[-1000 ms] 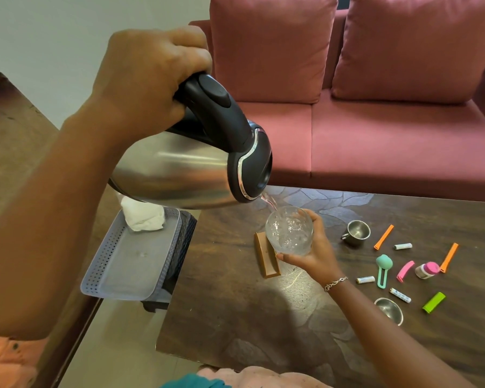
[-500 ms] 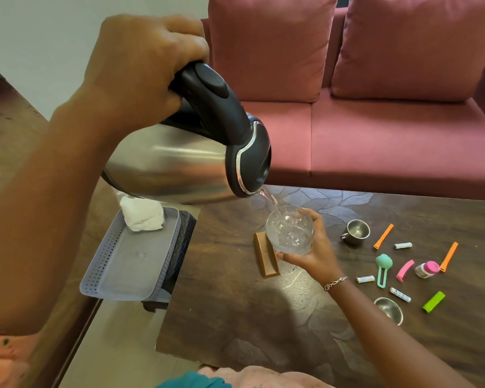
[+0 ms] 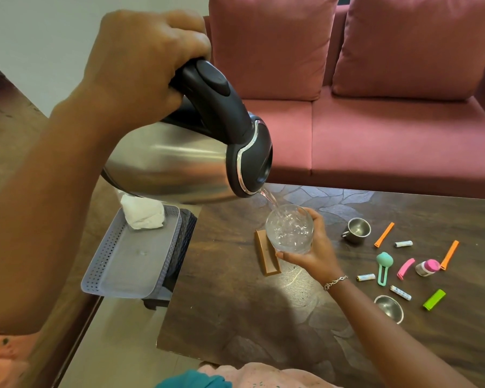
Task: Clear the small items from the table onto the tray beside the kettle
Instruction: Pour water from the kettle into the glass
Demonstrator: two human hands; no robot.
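Note:
My left hand (image 3: pixel 143 60) grips the black handle of a steel kettle (image 3: pixel 174 163), tipped so water streams from its spout. Below the spout, my right hand (image 3: pixel 314 250) holds a clear glass (image 3: pixel 289 229) above the dark wooden table (image 3: pixel 235 303). Small items lie on the table's right part: a steel cup (image 3: pixel 357 230), two orange clips (image 3: pixel 384 234), batteries (image 3: pixel 403 243), a teal scoop (image 3: pixel 383 266), a pink clip (image 3: pixel 405 268), a pink-capped bottle (image 3: pixel 427 267), a green piece (image 3: pixel 434 299) and a steel bowl (image 3: pixel 389 308). The grey perforated tray (image 3: pixel 129 261) sits left of the table.
A white crumpled tissue (image 3: pixel 142 212) lies in the tray's far corner. A brown wooden holder (image 3: pixel 266 256) lies on the table beside the glass. A pink sofa (image 3: pixel 375 135) runs along the table's far edge. A wooden surface (image 3: pixel 9 130) lies on my left.
The kettle has tilted a little further and risen slightly while water keeps flowing into the glass. The right hand and glass have hardly moved.

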